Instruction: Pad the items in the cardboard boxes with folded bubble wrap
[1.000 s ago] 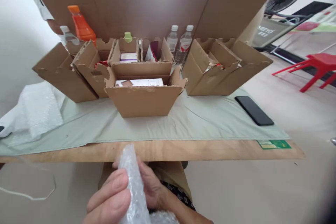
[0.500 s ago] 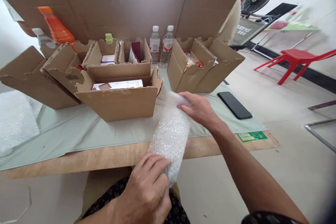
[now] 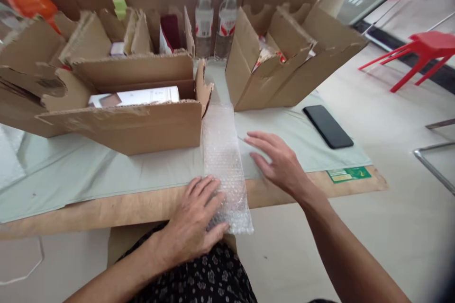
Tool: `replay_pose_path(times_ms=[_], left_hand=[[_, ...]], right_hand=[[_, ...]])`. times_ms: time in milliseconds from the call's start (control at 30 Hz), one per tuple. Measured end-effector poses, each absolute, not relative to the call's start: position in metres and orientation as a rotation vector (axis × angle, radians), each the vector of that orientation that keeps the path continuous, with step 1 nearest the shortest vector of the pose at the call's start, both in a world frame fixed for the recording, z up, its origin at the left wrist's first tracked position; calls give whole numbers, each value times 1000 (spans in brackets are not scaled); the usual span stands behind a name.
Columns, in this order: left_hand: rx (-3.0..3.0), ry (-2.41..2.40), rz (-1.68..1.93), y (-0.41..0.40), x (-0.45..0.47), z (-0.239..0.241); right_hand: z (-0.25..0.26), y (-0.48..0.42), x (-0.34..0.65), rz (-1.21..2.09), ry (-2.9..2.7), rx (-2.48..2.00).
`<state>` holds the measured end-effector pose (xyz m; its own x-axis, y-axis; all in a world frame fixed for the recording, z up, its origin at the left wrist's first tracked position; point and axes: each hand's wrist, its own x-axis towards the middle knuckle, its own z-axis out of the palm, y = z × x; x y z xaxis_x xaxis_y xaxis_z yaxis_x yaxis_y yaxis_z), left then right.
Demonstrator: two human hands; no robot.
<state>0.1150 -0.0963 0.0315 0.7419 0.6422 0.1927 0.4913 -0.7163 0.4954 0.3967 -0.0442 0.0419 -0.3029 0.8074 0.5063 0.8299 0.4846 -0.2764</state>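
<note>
A strip of bubble wrap lies flat on the table, running from beside the front cardboard box to past the table's near edge. My left hand rests open on its near end, fingers flat. Just right of the strip, my right hand hovers open with fingers stretched out and holds nothing. Inside the front box lies a white flat package.
A pale green cloth covers the wooden table. More open cardboard boxes stand behind, with two water bottles between them. A black phone lies at the right. A red chair stands on the floor beyond.
The bubble wrap, held rolled up in both hands before, now lies spread flat on the table. My right hand has let go of it; my left hand presses its near end.
</note>
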Motion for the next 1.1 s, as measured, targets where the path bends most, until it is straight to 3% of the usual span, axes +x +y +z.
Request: replay_pose_path(times_ms=[233,367,467,567,733,967,1100], left_hand=[[2418,820,555,-88,103,25],[2360,822,553,-85,101,33],[2263,808,488,-81,92,44],[2138,850,473,-80,88,51],[2111,1120,785,-79,111,39],[2400,1356,753,-73,132,26],[2446,1359,737,-72,133,24]], right_hand=[[26,-164,379,-74,-2284,-1507],[18,-161,359,-70,-2267,-1369],[18,-148,350,162,-2109,-1245],[22,-141,344,389,-1846,-1405],[19,-133,336,486,-1600,-1647],[25,-136,345,-162,-1738,-1509],[31,-141,348,-96,-2069,-1421]])
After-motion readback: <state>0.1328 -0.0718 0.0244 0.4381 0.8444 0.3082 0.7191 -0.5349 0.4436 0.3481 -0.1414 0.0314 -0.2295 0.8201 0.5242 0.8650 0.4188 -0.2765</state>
